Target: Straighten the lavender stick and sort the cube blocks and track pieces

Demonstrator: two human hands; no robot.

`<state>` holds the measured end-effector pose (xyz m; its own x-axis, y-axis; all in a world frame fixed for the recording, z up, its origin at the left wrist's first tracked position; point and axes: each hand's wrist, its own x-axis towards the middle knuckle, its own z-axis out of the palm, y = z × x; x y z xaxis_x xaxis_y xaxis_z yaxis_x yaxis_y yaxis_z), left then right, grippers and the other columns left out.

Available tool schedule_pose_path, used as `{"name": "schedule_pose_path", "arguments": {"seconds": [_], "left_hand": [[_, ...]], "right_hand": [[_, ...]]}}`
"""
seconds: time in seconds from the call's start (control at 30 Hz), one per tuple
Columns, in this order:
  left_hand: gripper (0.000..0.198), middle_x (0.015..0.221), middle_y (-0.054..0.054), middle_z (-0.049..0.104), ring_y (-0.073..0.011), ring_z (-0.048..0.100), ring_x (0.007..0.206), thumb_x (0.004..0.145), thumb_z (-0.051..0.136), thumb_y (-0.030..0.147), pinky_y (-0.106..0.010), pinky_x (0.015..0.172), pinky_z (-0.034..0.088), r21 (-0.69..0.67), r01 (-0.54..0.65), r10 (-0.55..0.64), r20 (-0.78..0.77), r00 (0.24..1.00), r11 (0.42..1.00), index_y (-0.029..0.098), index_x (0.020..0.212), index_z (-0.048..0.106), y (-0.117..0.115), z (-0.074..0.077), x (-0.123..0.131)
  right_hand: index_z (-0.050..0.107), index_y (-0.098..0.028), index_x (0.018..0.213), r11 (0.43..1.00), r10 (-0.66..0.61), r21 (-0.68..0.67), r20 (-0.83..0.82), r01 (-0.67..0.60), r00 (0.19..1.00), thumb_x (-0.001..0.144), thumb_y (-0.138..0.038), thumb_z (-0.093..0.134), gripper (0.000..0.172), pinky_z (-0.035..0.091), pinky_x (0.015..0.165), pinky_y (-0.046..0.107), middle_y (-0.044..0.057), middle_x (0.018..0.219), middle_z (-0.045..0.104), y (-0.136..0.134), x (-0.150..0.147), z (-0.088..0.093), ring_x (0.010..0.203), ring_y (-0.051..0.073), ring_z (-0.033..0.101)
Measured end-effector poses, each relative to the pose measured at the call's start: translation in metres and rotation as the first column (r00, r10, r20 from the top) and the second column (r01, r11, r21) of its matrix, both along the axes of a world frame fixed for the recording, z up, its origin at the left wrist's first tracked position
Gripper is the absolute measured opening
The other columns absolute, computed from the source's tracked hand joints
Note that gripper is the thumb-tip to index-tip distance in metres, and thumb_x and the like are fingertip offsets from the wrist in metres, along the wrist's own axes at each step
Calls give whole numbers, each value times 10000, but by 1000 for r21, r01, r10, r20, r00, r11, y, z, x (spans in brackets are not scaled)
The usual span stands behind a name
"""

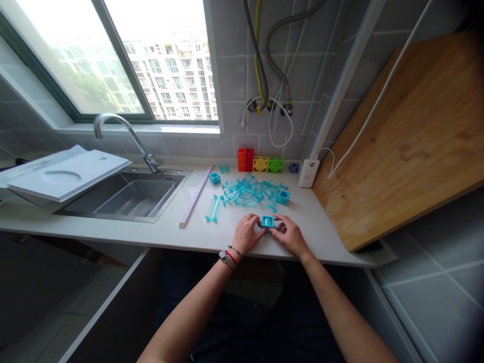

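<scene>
Near the counter's front edge, a small turquoise plastic block [267, 222] with a hollow centre sits between my two hands. My left hand [247, 233] grips its left side with curled fingers and thumb. On the opposite side, my right hand [291, 235] pinches it the same way. Just beyond my hands lies a loose pile of clear turquoise track pieces [245, 191]. Another turquoise block [283, 197] is at the pile's right, and a third turquoise block [215, 178] stands farther back on the left. Two straight track pieces [214, 208] lie left of my hands.
Red blocks [245, 160], a yellow block [260, 164], a green block [276, 165] and a dark blue block [294, 168] line the wall. A long pale strip [195, 197] lies beside the sink [151, 214]. A wooden board [408, 136] leans at right, behind a white power box [308, 173].
</scene>
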<state>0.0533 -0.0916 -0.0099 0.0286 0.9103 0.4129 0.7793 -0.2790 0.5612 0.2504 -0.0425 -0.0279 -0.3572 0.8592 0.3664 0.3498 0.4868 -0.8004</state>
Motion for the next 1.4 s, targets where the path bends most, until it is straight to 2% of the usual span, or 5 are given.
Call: {"name": "schedule_pose_path", "arguments": {"seconds": [0.4, 0.93, 1.2, 1.3, 1.4], "left_hand": [[191, 1086, -64, 660, -238, 640, 1027, 827, 764, 283, -365, 917, 498, -12, 5, -4, 35, 999, 1000, 214, 837, 586, -1, 0, -1], [144, 952, -39, 658, -212, 617, 929, 840, 673, 190, -340, 855, 480, -56, -38, 43, 95, 995, 998, 217, 767, 551, -4, 3, 0], [116, 793, 11, 594, -161, 586, 745, 890, 578, 174, -280, 716, 457, -109, -95, 124, 292, 948, 989, 222, 822, 497, -2, 3, -6], [93, 812, 18, 610, -151, 607, 760, 889, 601, 198, -268, 738, 470, -134, -93, 146, 468, 872, 987, 223, 924, 519, -2, 6, -8], [256, 827, 20, 604, -144, 618, 754, 907, 597, 230, -257, 734, 486, -160, -45, 134, 602, 787, 986, 225, 1153, 526, -4, 7, -9]], "right_hand": [[677, -201, 1226, 993, -50, -110, -93, 39, 994, 901, -537, 641, 469, 577, 724, 363, 102, 1112, 711, -2, 3, 4, 751, 195, 657], [709, -222, 1160, 995, -30, -94, 7, 31, 1000, 949, -508, 596, 373, 584, 799, 373, 96, 1110, 713, -3, 4, 5, 871, 235, 689], [628, -255, 1280, 999, 21, -53, 141, -13, 990, 892, -471, 697, 449, 595, 836, 394, 104, 1235, 644, -8, -1, 12, 910, 236, 674], [594, -275, 1326, 997, 22, -71, 148, -12, 989, 897, -460, 694, 478, 591, 841, 395, 97, 1255, 633, -10, -3, 15, 924, 235, 664], [604, -304, 1322, 997, 27, -78, 121, -17, 992, 892, -443, 706, 463, 590, 829, 408, 88, 1236, 643, -12, -2, 16, 928, 246, 660]]}}
